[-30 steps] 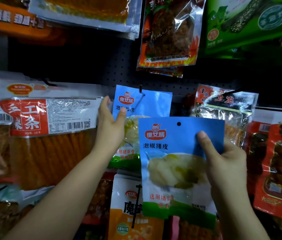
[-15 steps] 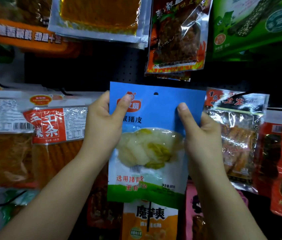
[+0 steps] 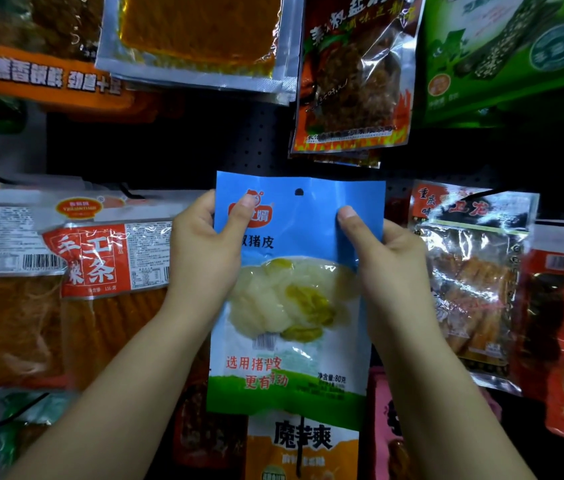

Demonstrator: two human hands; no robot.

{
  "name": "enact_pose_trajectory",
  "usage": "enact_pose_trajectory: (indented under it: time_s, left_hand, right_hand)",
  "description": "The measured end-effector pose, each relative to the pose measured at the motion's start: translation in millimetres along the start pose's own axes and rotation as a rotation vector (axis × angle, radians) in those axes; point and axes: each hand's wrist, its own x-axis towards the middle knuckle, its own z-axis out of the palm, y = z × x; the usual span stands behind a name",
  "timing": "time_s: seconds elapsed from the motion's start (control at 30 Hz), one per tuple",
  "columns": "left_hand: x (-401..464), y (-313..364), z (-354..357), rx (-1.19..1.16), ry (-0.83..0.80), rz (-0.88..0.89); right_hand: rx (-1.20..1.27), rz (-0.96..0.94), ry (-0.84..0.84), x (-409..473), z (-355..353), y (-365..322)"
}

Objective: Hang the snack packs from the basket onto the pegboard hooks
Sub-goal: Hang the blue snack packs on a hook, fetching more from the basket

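Both hands hold one blue snack pack [image 3: 294,292] upright in front of the dark pegboard [image 3: 176,147]. The left hand [image 3: 204,258] grips the pack's left edge at about 10 o'clock from the pack's middle, thumb on the front over the red logo, fingers curled behind. The right hand [image 3: 388,268] pinches the right edge at about 2 o'clock, thumb pressed on the blue front, fingers hidden behind. The pack's hang hole [image 3: 298,192] sits at 12 o'clock, above and between the two thumbs, near the top edge. Whether a hook passes through it cannot be told. The pack's clear window and green bottom band hang below both grips, toward 6 o'clock. An orange pack [image 3: 303,448] shows just under it. At 3 o'clock hangs a clear pack of brown snacks [image 3: 471,282]; at 9 o'clock, red-labelled orange strips [image 3: 107,271].
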Motion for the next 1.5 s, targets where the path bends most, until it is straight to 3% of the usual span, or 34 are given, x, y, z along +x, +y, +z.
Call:
enact_pose_trajectory:
  time_s: [0.23,0.6,0.93,1.13,1.23,1.33,1.5]
  left_hand:
    - [0.9,4.2,2.8,0.033,0.006,0.045]
    - [6.8,-23.9,9.6,0.159,-0.006,-0.059]
    - [35.6,-73.9,26.0,0.541,-0.144,-0.068]
    - [36.5,-83.6,39.1,0.562,-0.127,-0.086]
    - [24.8,-88.4,39.8,0.518,-0.088,-0.057]
    - [7.2,-93.9,35.6,0.445,-0.074,-0.003]
    - [-24.3,-104.7,25.8,0.209,-0.221,-0.12]
  right_hand:
    - [0.01,-0.049,0.02,2.4,-4.8,0.3]
    - [-0.104,0.053,0.123,15.6,-0.6,29.6]
    - [-0.681,-0.117,0.149,51.8,-10.5,62.2]
    - [-0.971,-0.16,0.171,64.3,-7.8,73.6]
    - [-0.94,-0.192,0.168,57.3,-8.6,84.2]
    - [-0.736,-0.22,0.19,41.1,-13.9,93.7]
    - [-0.495,-0.089,-0.009,2.1,-20.0,121.4]
